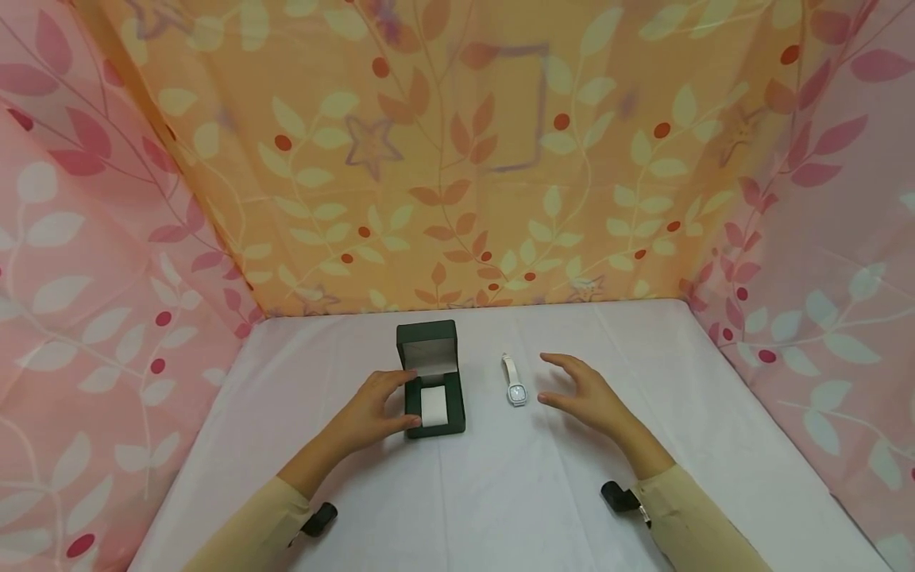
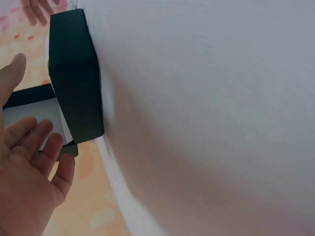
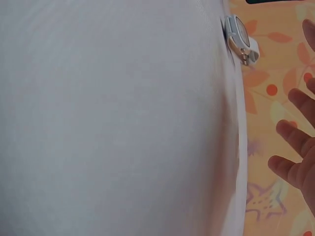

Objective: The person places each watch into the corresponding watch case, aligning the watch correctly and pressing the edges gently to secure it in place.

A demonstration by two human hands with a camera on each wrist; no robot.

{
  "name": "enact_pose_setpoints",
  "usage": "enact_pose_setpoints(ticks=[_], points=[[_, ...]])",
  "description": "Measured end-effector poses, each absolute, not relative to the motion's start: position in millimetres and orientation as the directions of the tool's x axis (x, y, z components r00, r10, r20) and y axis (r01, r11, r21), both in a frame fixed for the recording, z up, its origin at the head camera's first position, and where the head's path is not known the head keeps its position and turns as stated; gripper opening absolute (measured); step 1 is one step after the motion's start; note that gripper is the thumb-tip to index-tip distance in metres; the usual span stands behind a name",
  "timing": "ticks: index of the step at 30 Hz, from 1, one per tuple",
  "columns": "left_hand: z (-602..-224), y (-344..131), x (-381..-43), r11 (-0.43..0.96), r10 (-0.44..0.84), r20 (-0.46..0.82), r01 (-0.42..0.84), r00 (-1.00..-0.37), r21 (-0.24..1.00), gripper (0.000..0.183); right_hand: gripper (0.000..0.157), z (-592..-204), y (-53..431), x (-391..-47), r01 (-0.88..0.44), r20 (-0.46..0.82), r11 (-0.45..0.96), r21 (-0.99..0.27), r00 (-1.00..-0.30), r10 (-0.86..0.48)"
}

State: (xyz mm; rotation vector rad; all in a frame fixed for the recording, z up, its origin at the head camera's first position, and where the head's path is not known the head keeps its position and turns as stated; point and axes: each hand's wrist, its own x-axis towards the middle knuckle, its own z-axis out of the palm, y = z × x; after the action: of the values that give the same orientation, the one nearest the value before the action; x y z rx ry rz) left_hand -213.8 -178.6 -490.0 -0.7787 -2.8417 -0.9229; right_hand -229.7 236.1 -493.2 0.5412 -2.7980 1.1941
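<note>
A dark green watch box (image 1: 459,405) stands on the white-covered table with its lid raised, showing a pale lining and a white cushion (image 1: 434,407) inside. My left hand (image 1: 366,411) is at the box's left side, thumb and fingers spread apart; whether they touch it I cannot tell. In the left wrist view the box (image 2: 76,73) is seen from its side, beyond the fingers. To the right of the box lies a wristwatch (image 1: 516,394) with a white strap and a square-looking case. Just right of that watch hovers my right hand (image 1: 589,400), fingers parted and holding nothing.
White cloth (image 1: 493,500) covers the table. An orange leaf-patterned curtain (image 1: 457,159) hangs behind the far edge, and pink patterned curtains (image 1: 86,334) flank both sides. Each sleeve carries a small black camera (image 1: 319,519) at the wrist.
</note>
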Motion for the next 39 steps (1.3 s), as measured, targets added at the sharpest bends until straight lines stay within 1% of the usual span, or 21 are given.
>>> enact_pose_setpoints(ticks=[4,9,13,24,34,39], points=[[-491.5,-178.0,-217.0,0.684,0.472,0.204,0.502,-0.858,0.529,0.076,0.068,-494.6,232.3,-234.4,-0.339,0.175,0.621,-0.707,-0.934,-0.311],[-491.0,-175.5,-219.4,0.699,0.477,0.154,0.480,-0.865,0.530,0.077,0.067,-495.2,226.8,-239.6,-0.338,0.162,0.588,-0.735,-0.929,-0.331],[-488.8,-171.2,-221.4,0.705,0.480,0.131,0.470,-0.868,0.531,0.076,0.066,-495.6,224.9,-243.3,-0.322,0.145,0.589,-0.741,-0.933,-0.328],[-493.0,-164.0,-227.8,0.729,0.488,0.136,0.488,-0.862,0.480,0.074,0.056,-501.1,217.5,-253.0,-0.286,0.097,0.567,-0.772,-0.936,-0.340],[-494.5,-159.8,-228.5,0.728,0.488,0.127,0.483,-0.863,0.487,0.075,0.056,-503.6,211.6,-256.2,-0.259,0.048,0.613,-0.746,-0.940,-0.339],[-494.7,-157.4,-230.7,0.732,0.496,0.126,0.492,-0.859,0.471,0.072,0.054,-503.2,208.9,-257.3,-0.240,0.024,0.625,-0.743,-0.942,-0.334]])
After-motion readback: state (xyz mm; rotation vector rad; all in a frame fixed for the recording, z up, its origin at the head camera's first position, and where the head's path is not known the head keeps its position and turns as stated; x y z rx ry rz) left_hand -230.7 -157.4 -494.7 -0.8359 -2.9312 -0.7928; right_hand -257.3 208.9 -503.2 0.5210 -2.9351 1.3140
